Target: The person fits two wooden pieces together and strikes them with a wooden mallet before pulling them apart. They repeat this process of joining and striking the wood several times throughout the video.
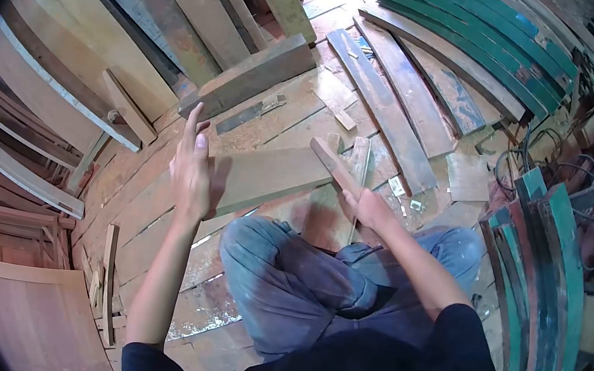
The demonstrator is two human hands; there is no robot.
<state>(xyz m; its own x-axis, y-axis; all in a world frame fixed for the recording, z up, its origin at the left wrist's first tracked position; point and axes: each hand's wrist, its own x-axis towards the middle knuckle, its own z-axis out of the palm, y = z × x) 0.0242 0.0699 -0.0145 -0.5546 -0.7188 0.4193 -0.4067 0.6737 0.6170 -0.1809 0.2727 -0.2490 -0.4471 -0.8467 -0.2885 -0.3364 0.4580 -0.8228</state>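
My right hand (pixel 369 208) is closed round the near end of a short, flat wooden stick (pixel 335 166). The stick's far end overlaps the right end of a thick wooden board (pixel 260 177) lying before my crossed legs. At the board's left end, my left hand (pixel 191 175) is raised with its fingers stretched upward and nothing in them. Under the board's right end, a narrow wood strip (pixel 360 165) shows on the floor.
A chisel-like tool (pixel 250 113) lies beyond the board, beside a heavy timber block (pixel 251 74). Curved planks (pixel 382 110) and green-painted curved pieces (pixel 474 40) are at the upper right. Panels (pixel 85 30) lean on the left. More green pieces (pixel 565 258) stand by my right knee.
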